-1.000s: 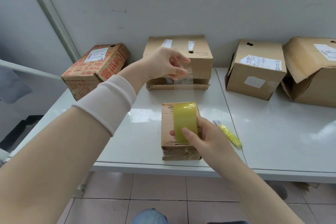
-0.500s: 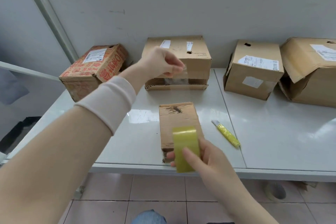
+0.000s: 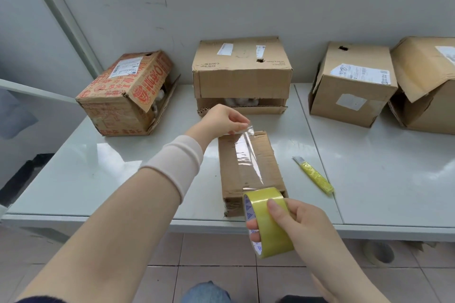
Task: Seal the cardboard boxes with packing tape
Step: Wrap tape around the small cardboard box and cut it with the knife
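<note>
Head view: left hand (image 3: 221,120) pinches the tape strip (image 3: 246,152) at the box (image 3: 268,162)'s far end, frame centre; right hand (image 3: 307,224) grips the roll (image 3: 273,238) below, strip running along the box's length.

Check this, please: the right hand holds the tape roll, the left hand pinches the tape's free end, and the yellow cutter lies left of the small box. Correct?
No. In the head view the yellow cutter lies right of the small box, not left. The rest holds: right hand on tape roll, left hand pinching the free end.
</note>
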The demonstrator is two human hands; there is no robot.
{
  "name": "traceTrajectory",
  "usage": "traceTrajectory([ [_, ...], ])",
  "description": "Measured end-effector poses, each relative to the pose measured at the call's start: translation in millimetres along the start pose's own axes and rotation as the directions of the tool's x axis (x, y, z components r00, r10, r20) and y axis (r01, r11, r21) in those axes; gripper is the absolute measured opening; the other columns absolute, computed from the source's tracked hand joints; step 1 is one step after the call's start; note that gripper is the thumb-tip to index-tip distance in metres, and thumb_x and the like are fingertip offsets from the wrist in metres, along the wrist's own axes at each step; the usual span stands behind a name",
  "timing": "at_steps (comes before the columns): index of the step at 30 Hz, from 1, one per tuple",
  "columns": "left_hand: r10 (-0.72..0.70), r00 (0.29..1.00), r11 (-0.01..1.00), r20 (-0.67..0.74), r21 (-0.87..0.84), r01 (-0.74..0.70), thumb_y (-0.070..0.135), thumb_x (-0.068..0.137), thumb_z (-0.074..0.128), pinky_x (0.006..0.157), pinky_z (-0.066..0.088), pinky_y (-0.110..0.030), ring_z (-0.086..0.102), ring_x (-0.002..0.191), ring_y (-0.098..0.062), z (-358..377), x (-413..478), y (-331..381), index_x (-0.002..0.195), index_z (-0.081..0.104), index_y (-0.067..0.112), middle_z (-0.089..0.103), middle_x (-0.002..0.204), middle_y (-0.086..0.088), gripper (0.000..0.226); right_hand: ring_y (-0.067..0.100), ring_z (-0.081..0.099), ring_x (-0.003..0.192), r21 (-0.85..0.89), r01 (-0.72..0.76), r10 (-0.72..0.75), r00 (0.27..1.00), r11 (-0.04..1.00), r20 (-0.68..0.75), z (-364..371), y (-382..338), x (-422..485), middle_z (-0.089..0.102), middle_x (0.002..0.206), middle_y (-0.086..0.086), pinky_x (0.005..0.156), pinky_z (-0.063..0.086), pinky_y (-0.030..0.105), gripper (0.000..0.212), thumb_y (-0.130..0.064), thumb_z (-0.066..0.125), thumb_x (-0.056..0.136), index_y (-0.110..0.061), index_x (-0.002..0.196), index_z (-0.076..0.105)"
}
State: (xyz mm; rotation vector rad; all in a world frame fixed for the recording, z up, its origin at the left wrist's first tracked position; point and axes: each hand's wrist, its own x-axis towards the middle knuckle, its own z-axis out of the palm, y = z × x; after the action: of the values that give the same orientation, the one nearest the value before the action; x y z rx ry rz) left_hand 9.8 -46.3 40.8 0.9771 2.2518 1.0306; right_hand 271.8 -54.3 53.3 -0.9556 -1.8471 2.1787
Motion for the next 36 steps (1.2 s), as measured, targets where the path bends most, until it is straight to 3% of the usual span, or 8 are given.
traceTrajectory([
  [5,-0.028,1.0,1.0,-0.008,0.0,0.028,0.021,0.086,0.07,0.061,0.043,-0.006,0.053,0.065,0.002,9,1,-6,0.101,0.074,0.019,0.061,0.071,0.014,0.016,0.018,0.071,0.064,0.013,-0.016,0.016,1.0,1.0,-0.007,-2,0,2,0.074,0.073,0.006,0.068,0.057,0.038,0.023,-0.024,0.049,0.093,-0.006,0.093,0.065],
  [9,-0.098,0.995,0.99,0.01,-0.097,0.099,0.021,0.085,0.071,0.081,0.051,-0.023,0.059,0.071,-0.007,11,3,-11,0.098,0.074,0.017,0.066,0.075,0.006,0.014,0.019,0.071,0.064,0.004,-0.022,0.022,1.0,1.0,-0.018,-2,4,3,0.074,0.073,0.006,0.066,0.057,0.038,0.023,-0.023,0.05,0.093,-0.006,0.093,0.064],
  [12,-0.15,0.988,0.971,0.037,-0.181,0.154,0.016,0.085,0.07,0.072,0.052,-0.024,0.057,0.064,-0.013,12,3,-11,0.096,0.074,0.01,0.065,0.07,-0.001,0.013,0.019,0.07,0.063,0.004,-0.039,0.039,0.999,0.999,-0.022,-2,7,5,0.074,0.073,0.006,0.067,0.057,0.037,0.022,-0.023,0.05,0.094,-0.006,0.094,0.064],
  [15,-0.209,0.977,0.969,0.045,-0.126,0.213,0.022,0.086,0.068,0.076,0.049,-0.019,0.057,0.079,-0.01,11,4,-12,0.088,0.073,0.022,0.065,0.082,0.005,0.006,0.019,0.07,0.063,0.001,-0.05,0.05,0.998,0.999,-0.027,-1,9,6,0.074,0.073,0.005,0.063,0.056,0.033,0.019,-0.022,0.05,0.094,-0.008,0.095,0.063],
  [22,-0.321,0.943,0.947,0.089,0.004,0.322,0.037,0.081,0.066,0.092,0.049,-0.036,0.057,0.082,-0.022,18,12,-13,0.093,0.073,0.017,0.069,0.097,-0.005,0.024,0.019,0.071,0.064,-0.023,-0.06,0.06,0.998,0.998,-0.019,-2,14,9,0.074,0.072,0.003,0.061,0.057,0.032,0.016,-0.022,0.051,0.093,-0.011,0.094,0.063],
  [28,-0.037,0.983,0.999,-0.178,-0.017,0.035,0.035,0.082,0.071,0.071,0.045,-0.025,0.054,0.071,-0.006,17,4,-15,0.074,0.065,0.023,0.06,0.073,0.011,0.015,0.018,0.071,0.063,-0.025,-0.05,0.05,0.999,0.998,0.001,-4,15,11,0.074,0.072,0.002,0.056,0.056,0.029,0.015,-0.022,0.051,0.093,-0.013,0.093,0.063],
  [32,0.059,0.996,0.99,-0.068,0.131,-0.049,0.032,0.084,0.069,0.064,0.043,-0.02,0.056,0.069,0.001,15,-3,-15,0.086,0.073,0.026,0.064,0.074,0.016,0.008,0.017,0.071,0.063,-0.033,-0.038,0.039,0.999,0.999,0.01,-6,16,11,0.074,0.072,0.001,0.057,0.057,0.028,0.015,-0.022,0.051,0.093,-0.013,0.092,0.063],
  [36,0.016,0.997,0.977,-0.079,0.215,0.001,0.042,0.084,0.066,0.083,0.051,-0.034,0.059,0.084,-0.011,19,2,-14,0.072,0.07,0.037,0.062,0.071,0.022,0.013,0.017,0.071,0.066,-0.04,-0.03,0.031,0.999,0.999,0.021,-6,18,12,0.074,0.073,-0.001,0.061,0.058,0.029,0.014,-0.025,0.05,0.093,-0.016,0.093,0.062],
])
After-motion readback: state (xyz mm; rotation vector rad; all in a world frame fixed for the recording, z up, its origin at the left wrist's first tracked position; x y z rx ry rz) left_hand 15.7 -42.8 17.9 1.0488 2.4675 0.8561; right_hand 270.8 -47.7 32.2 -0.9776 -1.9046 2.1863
